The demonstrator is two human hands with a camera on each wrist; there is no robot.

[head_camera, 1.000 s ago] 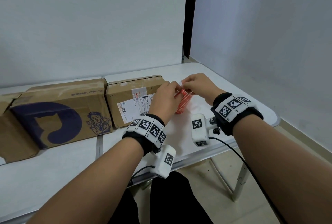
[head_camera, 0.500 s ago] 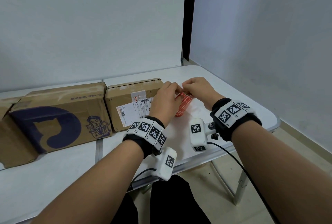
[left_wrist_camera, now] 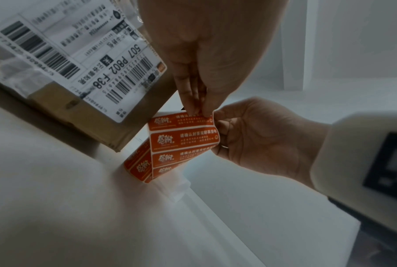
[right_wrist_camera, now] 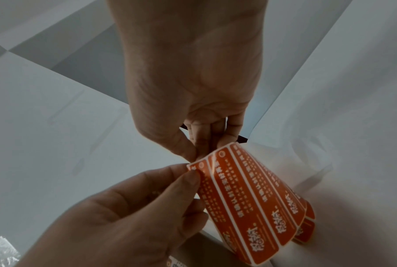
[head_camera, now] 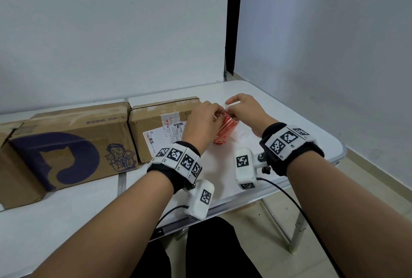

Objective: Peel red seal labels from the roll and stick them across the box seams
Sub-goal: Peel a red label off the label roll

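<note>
While both hands (head_camera: 223, 115) pinch it, label strip (left_wrist_camera: 183, 137) hangs between.

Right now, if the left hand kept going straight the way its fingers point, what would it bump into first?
Probably the right hand. The left hand points right and slightly away, pinching the top corner of the red label strip, and the right hand's fingertips pinch that same end. Depth past them is unclear.

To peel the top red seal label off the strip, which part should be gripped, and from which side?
Grip the top label at its lifted end corner, coming from the strip's top edge with the left hand; that corner appears already raised, while the right hand holds the backing.
</note>
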